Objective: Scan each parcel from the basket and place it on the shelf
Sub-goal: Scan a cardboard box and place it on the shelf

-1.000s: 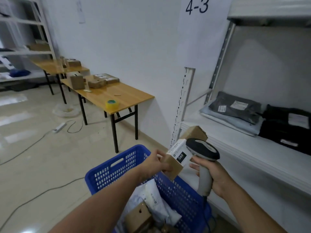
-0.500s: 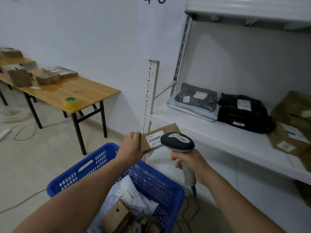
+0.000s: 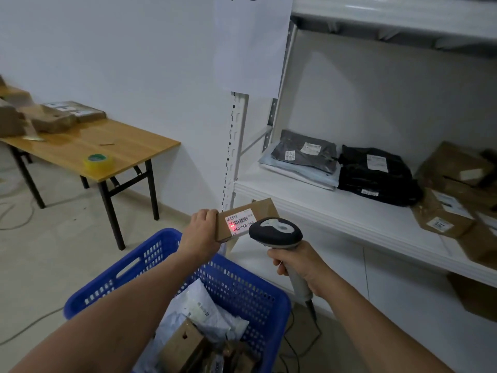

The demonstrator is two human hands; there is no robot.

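Observation:
My left hand (image 3: 200,238) grips the left end of a small brown cardboard parcel (image 3: 262,210) above the blue basket (image 3: 150,267). Its white barcode label (image 3: 240,222) faces me, with a red scanner dot lit on its left part. My right hand (image 3: 301,263) holds the handle of a grey and black barcode scanner (image 3: 275,232), whose head points at the label from the right. The basket holds white mailer bags (image 3: 199,310) and a brown box (image 3: 183,348). The white shelf (image 3: 336,214) stands just behind the parcel.
On the shelf lie grey and pale blue bags (image 3: 306,157), a black bag (image 3: 376,175) and brown parcels (image 3: 451,200). A wooden table (image 3: 107,146) at the left carries boxes and a yellow tape roll (image 3: 99,161). Cables run across the floor. Another brown box (image 3: 476,294) sits under the shelf.
The view swung right toward the shelf. The parcel turned so its label faces up, and a red scanner dot now shows on it.

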